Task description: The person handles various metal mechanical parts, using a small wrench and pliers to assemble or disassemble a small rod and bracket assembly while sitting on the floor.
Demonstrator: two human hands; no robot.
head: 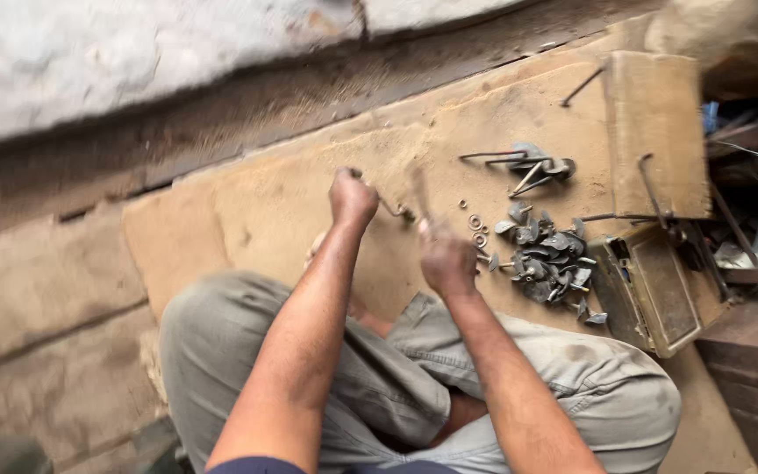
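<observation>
— Two hands, both busy over the sandy board [247, 202]: your left hand [353, 198] is clenched around the end of a thin bent metal rod [394, 209], pinning it to the board just in front of your knees

— And my right?

— Your right hand [446, 259] is closed too, and a blurred upright streak above it looks like the handle of a hammer [418, 195]. It is smeared by motion, so I cannot tell what tool it is for sure. The rod lies between your two fists, on the board

— How much looks finished?

— Hard to judge. To the right of the rod sits a heap of small grey metal pieces [550, 259], with a few loose washers [477, 228] between the heap and your right hand. Beyond the heap lie several long hooked rods [519, 162] with caps on them, which may be finished ones. I would guess you are somewhere in the middle: some rods look assembled, one is under your hands, and plenty of loose pieces remain

— Anything else near?

— A wooden block [660, 132] and a small dusty metal box [655, 290], both further right of the heap
</observation>
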